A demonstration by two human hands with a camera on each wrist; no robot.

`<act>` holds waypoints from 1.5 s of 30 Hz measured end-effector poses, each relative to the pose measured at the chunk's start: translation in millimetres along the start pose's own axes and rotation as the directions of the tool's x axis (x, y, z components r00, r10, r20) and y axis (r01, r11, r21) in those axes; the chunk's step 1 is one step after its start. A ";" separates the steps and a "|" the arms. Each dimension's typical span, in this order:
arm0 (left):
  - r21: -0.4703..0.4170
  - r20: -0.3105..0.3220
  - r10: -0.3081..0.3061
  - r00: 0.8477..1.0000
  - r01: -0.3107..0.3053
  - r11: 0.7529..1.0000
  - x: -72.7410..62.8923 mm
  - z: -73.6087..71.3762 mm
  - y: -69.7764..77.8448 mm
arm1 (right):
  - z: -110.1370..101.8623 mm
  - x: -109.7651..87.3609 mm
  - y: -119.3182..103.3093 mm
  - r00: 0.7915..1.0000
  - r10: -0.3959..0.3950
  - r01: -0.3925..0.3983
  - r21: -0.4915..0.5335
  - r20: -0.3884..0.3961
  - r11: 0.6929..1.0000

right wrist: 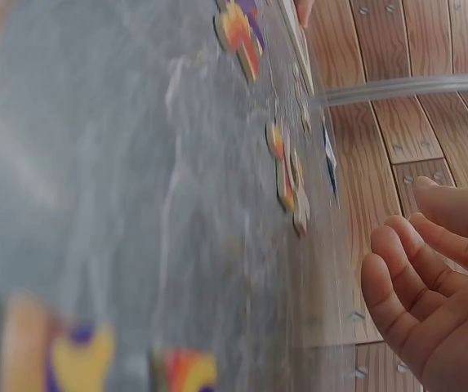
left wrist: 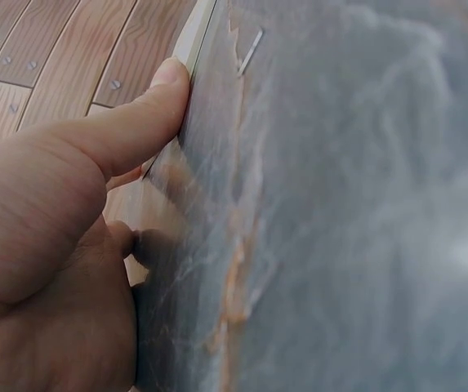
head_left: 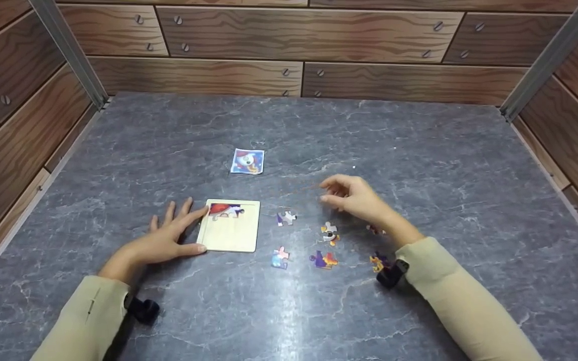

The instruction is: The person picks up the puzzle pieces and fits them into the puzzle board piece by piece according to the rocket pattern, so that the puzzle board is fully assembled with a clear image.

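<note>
My left hand (head_left: 163,238) lies spread at the left side of a pale square puzzle tray (head_left: 234,233); its index finger and thumb touch the tray's edge. In the left wrist view the thumb (left wrist: 148,114) rests against that edge. Joined puzzle pieces (head_left: 223,209), red, white and purple, sit in the tray's upper left corner. My right hand (head_left: 356,198) hovers over the table, right of the tray, fingers loosely bent. Seen from the right wrist, the hand (right wrist: 438,286) holds nothing. Nearest below it lie white-and-orange puzzle pieces (head_left: 329,233).
Several loose pieces lie right of the tray: a grey-white piece (head_left: 286,217), a pink-blue piece (head_left: 280,257), a purple-orange piece (head_left: 324,259) and, partly behind the right wrist camera, yellow-purple pieces (head_left: 377,261). A small picture card (head_left: 248,161) lies behind the tray. Wood-patterned walls (head_left: 314,35) enclose the table.
</note>
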State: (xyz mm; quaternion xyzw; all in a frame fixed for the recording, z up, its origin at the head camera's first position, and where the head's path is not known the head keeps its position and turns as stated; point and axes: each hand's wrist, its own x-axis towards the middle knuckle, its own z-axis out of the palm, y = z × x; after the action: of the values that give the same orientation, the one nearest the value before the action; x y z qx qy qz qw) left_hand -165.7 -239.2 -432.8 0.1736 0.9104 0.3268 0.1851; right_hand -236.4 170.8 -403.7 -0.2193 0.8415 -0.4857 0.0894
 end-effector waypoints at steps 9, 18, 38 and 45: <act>-0.010 0.000 0.008 1.000 -0.008 1.000 -1.9 -1.2 0.3 | -20.6 -7.4 12.2 0.999 -0.003 0.002 -0.018 -0.054 1.000; 0.014 0.003 -0.012 1.000 0.012 1.000 -0.9 -0.2 1.1 | -48.1 -22.3 20.2 0.991 0.003 -0.020 -0.128 -0.133 0.992; 0.003 0.012 -0.007 1.000 0.007 1.000 0.2 -1.3 1.8 | -69.9 -23.9 56.5 0.996 0.068 -0.079 -0.279 -0.051 0.957; 0.006 0.015 -0.010 1.000 0.010 1.000 0.6 -1.7 2.0 | -68.0 -17.6 56.8 0.999 0.045 -0.038 -0.378 0.009 0.925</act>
State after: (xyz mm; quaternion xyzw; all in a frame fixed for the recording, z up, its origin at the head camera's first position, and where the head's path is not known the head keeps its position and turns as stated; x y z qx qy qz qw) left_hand -166.5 -238.4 -430.4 0.1720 0.9108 0.3219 0.1931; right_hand -261.5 256.2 -418.7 -0.2190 0.9228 -0.3106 0.0631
